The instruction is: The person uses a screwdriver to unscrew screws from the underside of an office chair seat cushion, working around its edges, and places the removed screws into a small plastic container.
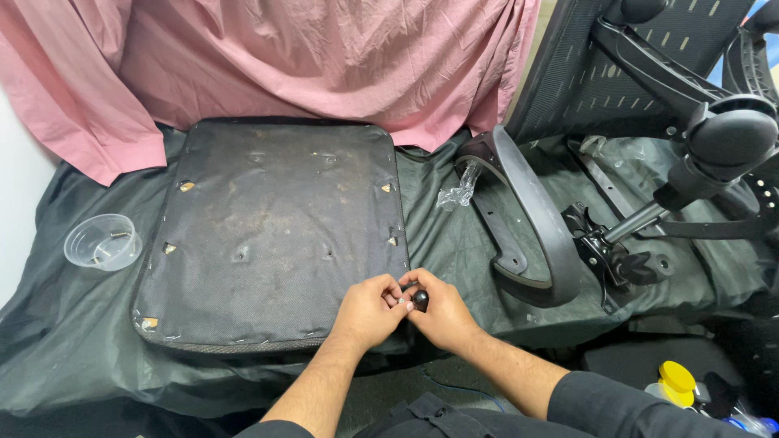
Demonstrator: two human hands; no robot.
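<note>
Dark sheeting covers the counter [73, 324], with pink cloth [324, 57] draped behind. I see both hands meeting at the near right corner of the upturned seat pad [272, 235]. Right hand [442, 316] pinches a small black knob [420, 300] — left hand [369, 312] fingers close on it from the left, touching.

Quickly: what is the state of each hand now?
Left hand: fingers pinched on something tiny; cannot tell what.
Right hand: closed, holding a small black knob.
</note>
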